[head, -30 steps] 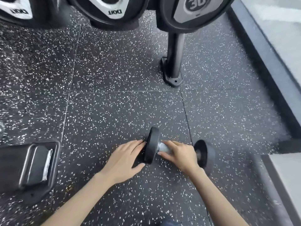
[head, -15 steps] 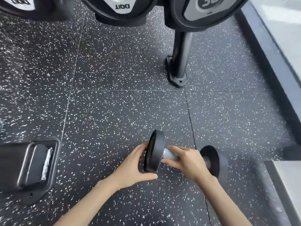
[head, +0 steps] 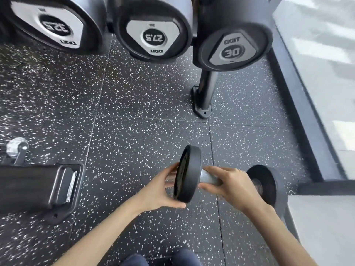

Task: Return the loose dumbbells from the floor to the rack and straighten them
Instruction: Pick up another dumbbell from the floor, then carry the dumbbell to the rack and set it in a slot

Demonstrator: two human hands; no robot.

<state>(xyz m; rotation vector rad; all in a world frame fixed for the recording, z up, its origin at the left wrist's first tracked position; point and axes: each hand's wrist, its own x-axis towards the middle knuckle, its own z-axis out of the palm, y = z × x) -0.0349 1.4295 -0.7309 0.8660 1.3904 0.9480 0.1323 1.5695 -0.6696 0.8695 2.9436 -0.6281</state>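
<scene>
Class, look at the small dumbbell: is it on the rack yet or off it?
Off. The dumbbell sits low over the floor, held by both hands, below the racked weights.

We see the small dumbbell [head: 209, 177] low in the centre, above the rubber floor [head: 134, 143], its bar lying left to right. The left hand [head: 159, 191] is at the outer face of its left head, and the right hand [head: 232, 185] is around the bar, between the two heads. Behind it, further from us, the rack post [head: 206, 91] stands on the floor. Above the post, three dumbbells sit in a row on the rack: the 30 dumbbell [head: 232, 48] at the right, the 27.5 dumbbell [head: 153, 35] in the middle, the 32.5 dumbbell [head: 55, 25] at the left. A bench foot [head: 57, 187] lies on the floor well to the left of the hands. A raised platform [head: 326, 93] runs along the right side.
</scene>
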